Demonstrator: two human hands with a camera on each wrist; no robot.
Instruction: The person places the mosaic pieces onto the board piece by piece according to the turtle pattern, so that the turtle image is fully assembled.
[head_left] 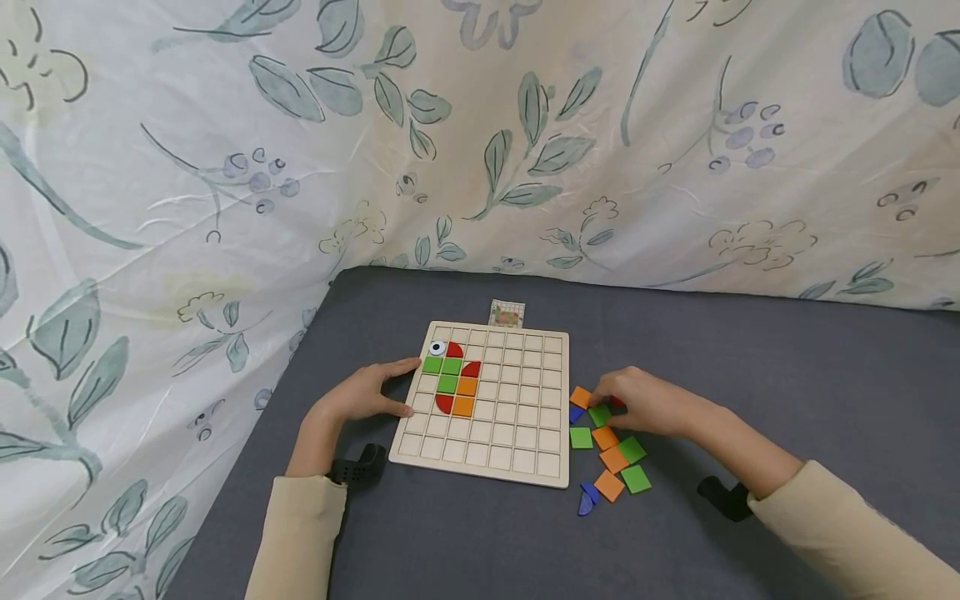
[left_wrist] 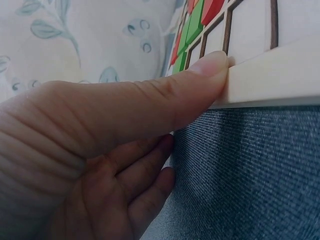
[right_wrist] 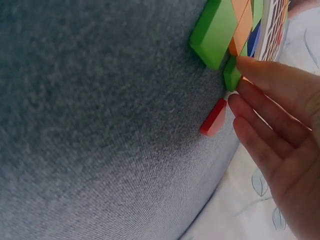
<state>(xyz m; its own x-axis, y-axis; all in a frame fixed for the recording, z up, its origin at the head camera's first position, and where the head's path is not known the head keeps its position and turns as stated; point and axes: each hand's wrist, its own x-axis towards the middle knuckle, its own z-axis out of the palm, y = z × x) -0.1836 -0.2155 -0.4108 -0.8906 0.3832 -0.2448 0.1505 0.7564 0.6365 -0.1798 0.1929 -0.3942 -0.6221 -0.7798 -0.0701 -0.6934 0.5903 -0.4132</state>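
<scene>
Picking a tile seems my step: the uncurled left hand (head_left: 366, 390) touches the board (head_left: 517, 434), the right hand (head_left: 643, 402) is at a green tile (head_left: 599, 416) beside it, gripping or not I can't tell, so a firm pinch seems needed next.

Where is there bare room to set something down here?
Dark gray cloth is bare between the right hand and the leaf-patterned fabric, and on the near side of the wooden grid board, whose right half is vacant. Crowded: along the board's right edge, among loose tiles.
</scene>
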